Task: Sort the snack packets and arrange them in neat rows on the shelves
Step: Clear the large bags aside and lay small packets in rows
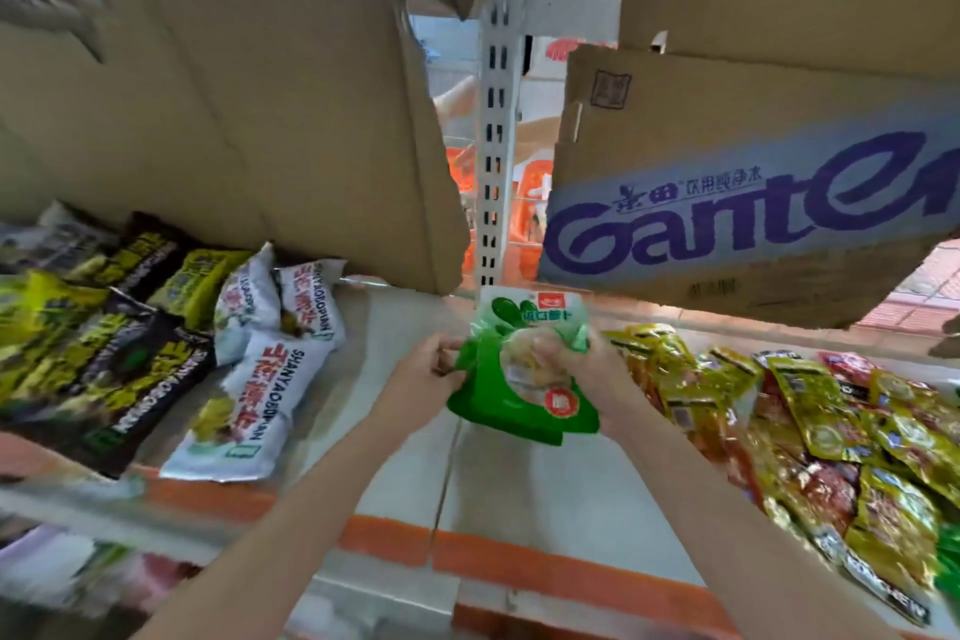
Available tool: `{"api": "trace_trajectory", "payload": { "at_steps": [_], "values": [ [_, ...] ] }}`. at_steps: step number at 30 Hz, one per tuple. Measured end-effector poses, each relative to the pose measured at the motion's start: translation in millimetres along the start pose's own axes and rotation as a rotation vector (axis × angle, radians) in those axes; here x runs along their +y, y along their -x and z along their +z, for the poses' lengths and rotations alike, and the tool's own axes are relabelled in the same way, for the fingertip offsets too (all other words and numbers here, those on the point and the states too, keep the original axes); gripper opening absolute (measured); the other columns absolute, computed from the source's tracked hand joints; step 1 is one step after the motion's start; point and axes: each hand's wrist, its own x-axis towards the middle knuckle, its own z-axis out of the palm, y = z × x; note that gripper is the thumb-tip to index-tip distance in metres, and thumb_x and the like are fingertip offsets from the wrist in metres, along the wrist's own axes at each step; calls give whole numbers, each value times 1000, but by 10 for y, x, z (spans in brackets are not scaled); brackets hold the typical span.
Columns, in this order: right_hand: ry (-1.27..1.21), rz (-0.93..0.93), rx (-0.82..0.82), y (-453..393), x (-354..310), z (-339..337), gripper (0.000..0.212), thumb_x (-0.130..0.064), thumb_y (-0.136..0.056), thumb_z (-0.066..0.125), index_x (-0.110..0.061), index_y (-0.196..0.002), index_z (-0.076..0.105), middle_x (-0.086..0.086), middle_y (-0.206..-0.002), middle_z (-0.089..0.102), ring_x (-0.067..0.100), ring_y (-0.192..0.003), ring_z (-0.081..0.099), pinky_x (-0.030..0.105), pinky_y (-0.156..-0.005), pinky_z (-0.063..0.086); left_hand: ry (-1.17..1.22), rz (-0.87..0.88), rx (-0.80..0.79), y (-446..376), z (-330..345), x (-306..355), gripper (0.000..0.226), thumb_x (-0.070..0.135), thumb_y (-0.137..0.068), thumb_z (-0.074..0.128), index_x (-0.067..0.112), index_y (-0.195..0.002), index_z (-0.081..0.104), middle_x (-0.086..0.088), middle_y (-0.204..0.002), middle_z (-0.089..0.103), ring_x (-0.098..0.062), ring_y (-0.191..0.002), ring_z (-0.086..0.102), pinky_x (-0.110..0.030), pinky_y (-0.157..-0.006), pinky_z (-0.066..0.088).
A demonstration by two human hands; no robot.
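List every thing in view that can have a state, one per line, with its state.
Green snack packet: held above the shelf by both hands.
Left hand: grip on the packet's left edge.
Right hand: grip around the packet's upper right.
White snack packets: lying overlapped on the shelf, left.
Black and yellow packets: piled at far left.
Yellow and red packets: heaped loosely, right.
Ganten carton: tilted, flap torn.
Plain cardboard box: flaps open, edge torn.
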Motion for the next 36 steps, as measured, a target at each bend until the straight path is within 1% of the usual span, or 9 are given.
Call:
{"api": "trace_trajectory", "payload": {
  "at_steps": [4,7,11,15,20,25,28,32,36],
  "values": [
    [578,-208,35,-140,27,373,59,-41,-77,71,-14,-124,47,8,-124,45,23,-118,42,36,-98,37,-241,-26,82,67,-248,-272,20,5,-86,59,16,-101,56,2,-89,54,-16,-82,53,-25,-75,42],
    [708,-157,25,-182,26,512,66,-44,-84,63,-7,-131,34,11,-131,31,25,-121,40,30,-93,35,-400,97,69,167,-354,-326,24,6,-86,57,11,-109,57,1,-101,51,-15,-92,55,-24,-79,42],
    [916,-157,23,-232,-40,494,70,-52,-85,56,-6,-133,34,12,-136,36,28,-123,40,39,-95,39,-586,266,34,231,-343,-297,20,11,-87,57,10,-106,60,-3,-102,54,-17,-94,54,-23,-79,40],
    [933,-207,-5,-122,-116,320,61,-43,-91,51,-8,-136,31,14,-139,39,29,-126,41,41,-99,38,-736,422,52,247,-174,-133,18,12,-85,59,8,-101,63,-7,-98,58,-23,-91,54,-27,-76,40],
    [1094,-387,-58,197,-74,-169,48,-32,-93,52,-11,-134,39,9,-133,39,25,-122,41,34,-103,34,-965,579,-23,184,84,241,22,7,-68,69,6,-90,67,-11,-86,61,-32,-78,59,-36,-63,46],
    [1315,-365,13,598,136,-871,48,-38,-94,33,-9,-131,44,12,-135,39,29,-125,37,42,-101,38,-953,732,-120,89,674,515,26,17,-67,40,14,-71,65,-6,-72,60,-30,-69,61,-37,-59,49],
    [1409,-300,64,883,262,-1399,46,-33,-90,47,-13,-131,40,9,-133,38,30,-123,40,43,-93,44,-921,811,-219,143,1206,690,27,23,-69,38,16,-69,64,-5,-69,59,-30,-65,60,-37,-59,49],
    [1406,-245,129,1248,433,-2043,44,-33,-81,50,-7,-115,57,15,-113,55,35,-99,58,41,-74,54,-933,911,-341,285,1946,954,29,29,-71,39,18,-68,66,-1,-66,60,-23,-62,61,-30,-58,51],
    [1394,-145,215,1579,562,-2579,48,-38,-94,46,-16,-135,40,6,-133,40,26,-120,42,39,-94,42,-950,920,-493,435,2520,1171,42,34,-81,31,11,-87,65,-9,-85,62,-29,-83,59,-36,-73,44]
  ]
}}
